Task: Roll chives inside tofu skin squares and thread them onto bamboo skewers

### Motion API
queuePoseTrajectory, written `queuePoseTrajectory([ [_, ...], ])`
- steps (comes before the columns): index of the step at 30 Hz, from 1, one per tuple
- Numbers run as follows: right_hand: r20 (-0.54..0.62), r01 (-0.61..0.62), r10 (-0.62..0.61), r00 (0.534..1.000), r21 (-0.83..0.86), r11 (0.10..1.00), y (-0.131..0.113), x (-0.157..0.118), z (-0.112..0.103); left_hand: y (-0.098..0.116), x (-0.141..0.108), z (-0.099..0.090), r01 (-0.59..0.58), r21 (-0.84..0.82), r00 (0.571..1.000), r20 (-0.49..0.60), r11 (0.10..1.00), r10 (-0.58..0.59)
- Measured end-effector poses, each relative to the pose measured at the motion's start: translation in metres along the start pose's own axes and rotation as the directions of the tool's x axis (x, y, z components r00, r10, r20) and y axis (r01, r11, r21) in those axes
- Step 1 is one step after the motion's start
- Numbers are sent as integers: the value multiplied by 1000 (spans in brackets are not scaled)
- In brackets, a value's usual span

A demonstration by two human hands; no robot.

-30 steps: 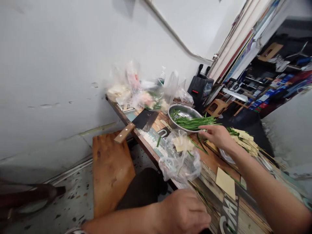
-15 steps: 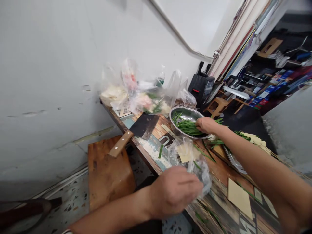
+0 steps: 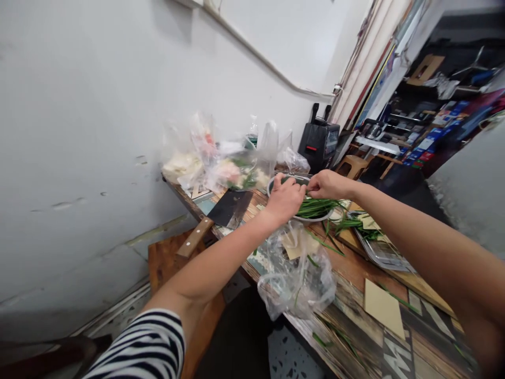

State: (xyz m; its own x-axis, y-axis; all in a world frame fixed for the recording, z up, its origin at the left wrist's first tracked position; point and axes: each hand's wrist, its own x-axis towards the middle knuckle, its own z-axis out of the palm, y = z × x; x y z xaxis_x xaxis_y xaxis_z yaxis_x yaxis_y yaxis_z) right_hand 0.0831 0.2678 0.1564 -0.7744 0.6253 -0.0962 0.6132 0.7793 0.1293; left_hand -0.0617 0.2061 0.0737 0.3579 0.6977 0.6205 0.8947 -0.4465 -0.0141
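Over a metal bowl point(image 3: 270, 185) on the table, both of my hands meet, nearly touching. Long green chives point(image 3: 315, 208) lie in the bowl, their ends poking out toward the right. My right hand point(image 3: 329, 185) pinches at the chives near the far rim. Beside it, my left hand point(image 3: 287, 197) reaches in from the left with curled fingers; what they hold is hidden. Just in front of the bowl lies a clear plastic bag point(image 3: 300, 284) with a pale yellow sheet point(image 3: 295, 245) and stray green pieces.
Left of the bowl, a cleaver point(image 3: 231, 208) lies with its handle over the table edge. Bagged food point(image 3: 224, 171) crowds the wall side. On the right are a metal tray point(image 3: 384, 258) on a board and a loose yellow sheet point(image 3: 383, 306). A black speaker-like box point(image 3: 317, 141) stands behind.
My left hand has moved from above the plastic bag up to the bowl, beside my right hand. My right hand has shifted slightly up and left.
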Motion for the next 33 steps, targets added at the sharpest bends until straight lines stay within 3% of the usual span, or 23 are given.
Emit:
queuePoseTrajectory([
  [3, -19, -61, 65, 998, 153, 986, 6, -6, -2, -1, 9, 1, -3, 6, 998, 62, 1000, 2],
  [7, 51, -82, 71, 996, 281, 956, 14, -11, -1, -6, 19, -6, -61, -10, 991, 119, 998, 62],
  [12, 95, -164, 139, 986, 355, 920, 21, -19, -2, -9, 22, -9, -121, -14, 988, 98, 992, 122],
  [14, 75, -189, 174, 982, 299, 935, 21, -21, -5, -10, 23, -6, -91, -52, 990, 101, 995, 95],
  [17, 78, -170, 169, 982, 3, 985, 18, -15, -3, -14, 24, 1, -1, -122, 992, 124, 993, 16],
  [20, 91, -147, 167, 982, -193, 970, 14, -2, 14, -20, 20, 4, 86, -99, 991, 111, 991, -75],
  [27, 174, -106, 147, 974, -227, 968, 5, 11, 75, -33, 1, 2, 135, -138, 985, 127, 981, -118],
  [33, 174, -33, 74, 982, -227, 973, 9, 15, 85, -33, -1, 6, 121, -183, 986, 133, 976, -97],
])
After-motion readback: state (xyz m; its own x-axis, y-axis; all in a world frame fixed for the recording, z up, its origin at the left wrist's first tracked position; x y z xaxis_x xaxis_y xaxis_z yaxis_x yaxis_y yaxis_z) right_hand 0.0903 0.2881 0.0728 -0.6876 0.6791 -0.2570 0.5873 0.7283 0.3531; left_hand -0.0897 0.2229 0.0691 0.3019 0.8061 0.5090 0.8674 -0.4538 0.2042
